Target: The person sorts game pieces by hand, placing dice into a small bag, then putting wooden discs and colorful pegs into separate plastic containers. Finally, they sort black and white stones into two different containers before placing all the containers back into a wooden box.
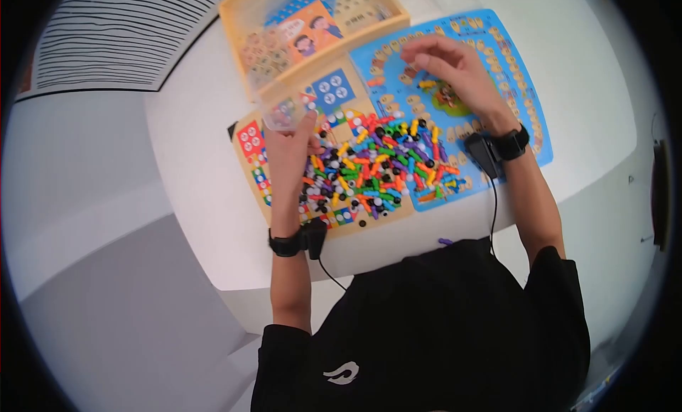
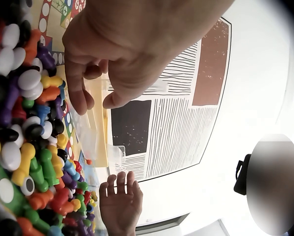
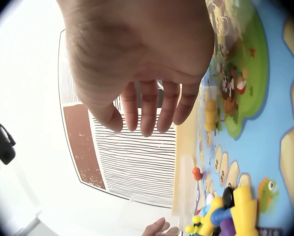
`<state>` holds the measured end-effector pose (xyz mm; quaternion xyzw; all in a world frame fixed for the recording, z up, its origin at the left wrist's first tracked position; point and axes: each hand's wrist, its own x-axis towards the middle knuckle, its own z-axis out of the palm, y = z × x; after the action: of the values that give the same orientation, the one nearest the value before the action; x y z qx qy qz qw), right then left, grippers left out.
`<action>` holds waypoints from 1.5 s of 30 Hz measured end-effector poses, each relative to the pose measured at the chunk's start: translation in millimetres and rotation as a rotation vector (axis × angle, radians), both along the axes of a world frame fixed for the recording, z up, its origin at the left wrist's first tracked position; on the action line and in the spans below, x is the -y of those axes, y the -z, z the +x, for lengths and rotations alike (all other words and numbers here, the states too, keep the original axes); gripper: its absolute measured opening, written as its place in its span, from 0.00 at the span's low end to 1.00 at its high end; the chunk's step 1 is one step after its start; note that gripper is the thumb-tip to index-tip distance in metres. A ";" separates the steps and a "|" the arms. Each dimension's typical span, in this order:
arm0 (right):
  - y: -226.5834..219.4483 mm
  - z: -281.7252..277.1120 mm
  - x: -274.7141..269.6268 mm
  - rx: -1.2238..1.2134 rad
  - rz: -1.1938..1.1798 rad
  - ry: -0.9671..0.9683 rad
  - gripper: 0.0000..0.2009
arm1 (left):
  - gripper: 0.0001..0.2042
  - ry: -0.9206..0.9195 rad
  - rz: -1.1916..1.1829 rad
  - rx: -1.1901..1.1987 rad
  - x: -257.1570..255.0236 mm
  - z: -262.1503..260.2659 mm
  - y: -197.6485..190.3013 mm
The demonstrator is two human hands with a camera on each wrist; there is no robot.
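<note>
My left hand (image 1: 288, 160) grips a clear plastic box (image 1: 282, 115) at the left, above a patterned wooden game board (image 1: 249, 163). In the left wrist view, its thumb and fingers (image 2: 78, 98) bend around the see-through plastic, which is faint there. Beside this hand lies a big heap of coloured pegs and black and white round pieces (image 1: 376, 163). My right hand (image 1: 458, 71) hovers over a blue game board (image 1: 501, 92) with a numbered path. Its fingers (image 3: 148, 108) are loosely extended with nothing between them. A yellow peg (image 1: 426, 84) lies on the blue board below it.
At the back stands a shallow wooden box (image 1: 312, 67) with an orange booklet (image 1: 312, 30) and round wooden tokens (image 1: 264, 53). A purple peg (image 1: 445, 241) sits near the table's front edge. Striped panels (image 1: 135, 35) stand beyond the white table (image 1: 192, 220).
</note>
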<state>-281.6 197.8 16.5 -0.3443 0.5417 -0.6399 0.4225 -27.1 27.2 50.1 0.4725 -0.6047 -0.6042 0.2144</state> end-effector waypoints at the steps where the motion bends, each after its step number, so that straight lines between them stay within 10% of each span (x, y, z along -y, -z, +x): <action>1: -1.3 -1.2 0.3 -0.042 -0.082 0.038 0.14 | 0.18 0.003 0.024 0.001 -0.8 3.0 1.6; 6: -39.7 -6.4 -31.1 -0.488 -0.138 0.095 0.13 | 0.22 0.042 -0.255 0.144 -10.8 30.4 1.5; 13: -64.1 64.0 -113.5 -0.794 0.097 -0.694 0.16 | 0.16 0.050 -0.417 0.027 -52.9 58.7 -3.4; 17: -53.4 93.8 -131.5 -0.869 0.183 -0.810 0.16 | 0.13 0.185 -0.497 0.011 -58.3 60.4 2.5; 28: -49.7 88.6 -119.1 -1.090 0.074 -0.734 0.10 | 0.12 0.311 -0.722 -0.005 -46.2 34.2 -8.3; 35: -77.7 16.5 -141.2 -1.105 0.539 0.096 0.10 | 0.11 0.273 -0.697 -0.012 -43.5 42.5 -5.2; 45: -33.3 15.6 -115.2 -1.051 0.488 -0.019 0.09 | 0.10 0.224 -0.648 -0.025 -42.3 50.5 -2.0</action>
<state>-266.0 312.9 49.9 -0.5135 0.8074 -0.2358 0.1698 23.5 69.5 52.1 0.3028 -0.8107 -0.4064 0.2930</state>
